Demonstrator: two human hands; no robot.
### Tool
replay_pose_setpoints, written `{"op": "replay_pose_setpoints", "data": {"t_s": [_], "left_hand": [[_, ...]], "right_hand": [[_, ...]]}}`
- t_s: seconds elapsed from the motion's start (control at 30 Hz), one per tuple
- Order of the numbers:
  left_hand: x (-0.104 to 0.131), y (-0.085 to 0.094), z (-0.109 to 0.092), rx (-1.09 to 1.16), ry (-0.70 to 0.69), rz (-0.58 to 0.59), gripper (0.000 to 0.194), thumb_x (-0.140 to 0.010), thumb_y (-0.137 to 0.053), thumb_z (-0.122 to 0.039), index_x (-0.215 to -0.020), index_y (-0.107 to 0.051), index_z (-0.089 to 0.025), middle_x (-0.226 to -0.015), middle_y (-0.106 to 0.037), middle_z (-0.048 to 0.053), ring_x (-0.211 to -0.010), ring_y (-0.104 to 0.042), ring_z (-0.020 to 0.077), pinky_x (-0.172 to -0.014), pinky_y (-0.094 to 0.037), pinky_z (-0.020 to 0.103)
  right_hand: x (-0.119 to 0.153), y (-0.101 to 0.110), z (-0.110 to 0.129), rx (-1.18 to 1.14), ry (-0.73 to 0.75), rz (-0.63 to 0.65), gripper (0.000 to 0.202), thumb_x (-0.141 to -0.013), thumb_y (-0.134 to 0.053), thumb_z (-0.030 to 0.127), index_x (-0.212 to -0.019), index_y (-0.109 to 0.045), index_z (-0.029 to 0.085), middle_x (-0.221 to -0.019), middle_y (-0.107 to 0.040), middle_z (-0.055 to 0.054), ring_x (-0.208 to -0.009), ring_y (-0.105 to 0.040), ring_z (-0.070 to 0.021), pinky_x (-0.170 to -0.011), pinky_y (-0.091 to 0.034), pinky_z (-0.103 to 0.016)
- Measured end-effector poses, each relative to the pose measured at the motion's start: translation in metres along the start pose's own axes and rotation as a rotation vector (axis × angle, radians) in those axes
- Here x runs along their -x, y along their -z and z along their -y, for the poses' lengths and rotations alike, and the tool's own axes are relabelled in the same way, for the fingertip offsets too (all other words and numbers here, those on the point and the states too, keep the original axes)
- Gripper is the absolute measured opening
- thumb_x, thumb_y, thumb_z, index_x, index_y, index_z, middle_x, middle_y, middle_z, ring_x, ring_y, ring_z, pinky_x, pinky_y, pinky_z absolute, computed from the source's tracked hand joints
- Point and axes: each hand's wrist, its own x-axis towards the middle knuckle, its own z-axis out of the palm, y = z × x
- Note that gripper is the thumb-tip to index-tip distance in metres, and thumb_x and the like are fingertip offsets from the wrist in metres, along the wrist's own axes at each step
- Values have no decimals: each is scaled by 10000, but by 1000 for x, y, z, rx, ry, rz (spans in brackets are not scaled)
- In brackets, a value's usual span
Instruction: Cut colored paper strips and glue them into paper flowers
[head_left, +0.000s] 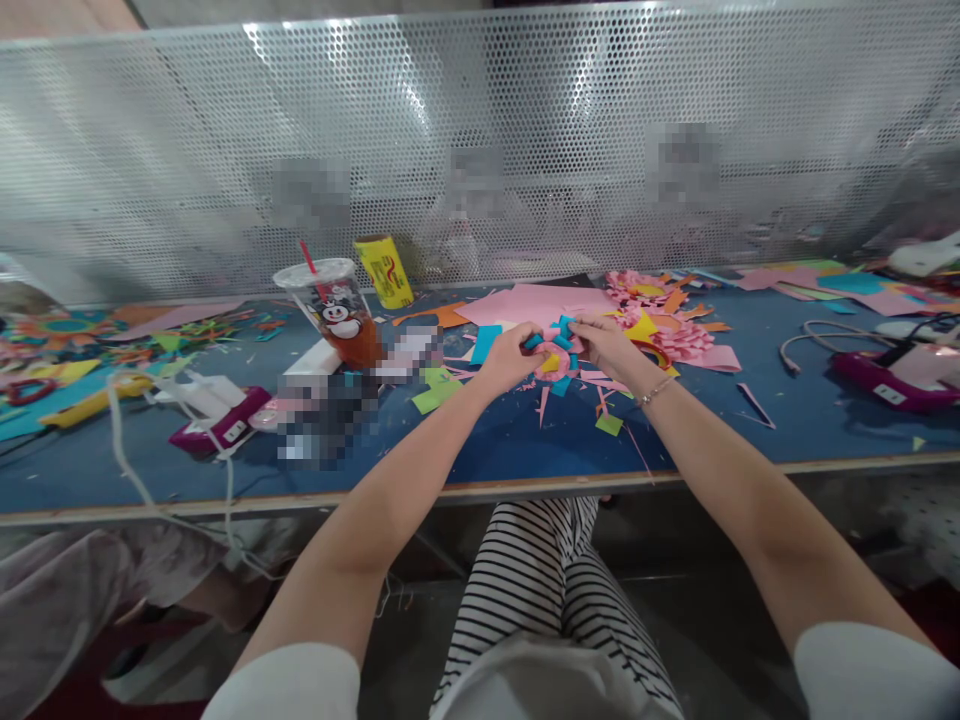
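Note:
A paper flower [553, 362] with a yellow centre, a pink ring and blue looped petals is held up between my two hands, just over the blue tabletop. My left hand [511, 358] is closed on its left edge. From the right, my right hand [609, 346] pinches a blue petal near the top of the flower. Red-and-yellow handled scissors [652, 352] lie by my right wrist, partly hidden by it. Sheets of pink paper [551, 302] lie behind my hands, and a blue paper piece [487, 343] is beside my left fingers.
A drink cup [341, 320] with a red straw and a yellow roll [385, 272] stand back left. Pink paper flowers [679, 335] lie to the right. Purple power strips [221, 422] with cords sit on both sides. A perforated metal screen [480, 110] closes off the back.

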Motion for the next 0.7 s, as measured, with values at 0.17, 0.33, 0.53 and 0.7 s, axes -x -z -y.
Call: {"op": "replay_pose_setpoints", "data": {"t_s": [0.17,0.33,0.53,0.7], "left_hand": [[0,0,0,16,-4,-6,159,-640,-563,-175,-797,-542,-171,-690,-470,-38,-585,-349,79,-570,-323,212],[-1,2,-1,59,27,-7,184,-619,-579,-171,-799,-541,-172,-664,-451,-41,-586,-353,83,-561,-314,215],[-1,4,-6,78,27,27,165,-621,-591,-185,-782,-563,-164,-648,-443,-44,-573,-352,78,-549,-311,215],[1,5,-10,64,27,32,175,-630,-594,-189,-801,-575,-159,-663,-465,-39,-560,-342,73,-550,-330,213]], "right_hand": [[2,-2,2,-9,5,9,338,-549,-740,386,-603,-475,183,-498,-444,53,-462,-400,-72,-486,-403,-240],[5,-4,6,-46,-20,7,297,-569,-727,351,-612,-485,184,-511,-459,46,-471,-419,-82,-475,-399,-241],[3,0,6,-95,-65,17,229,-584,-695,316,-635,-518,179,-541,-502,30,-485,-452,-91,-482,-415,-250],[2,0,6,-79,-48,3,229,-592,-682,331,-630,-515,180,-538,-497,34,-478,-455,-90,-470,-416,-250]]}}
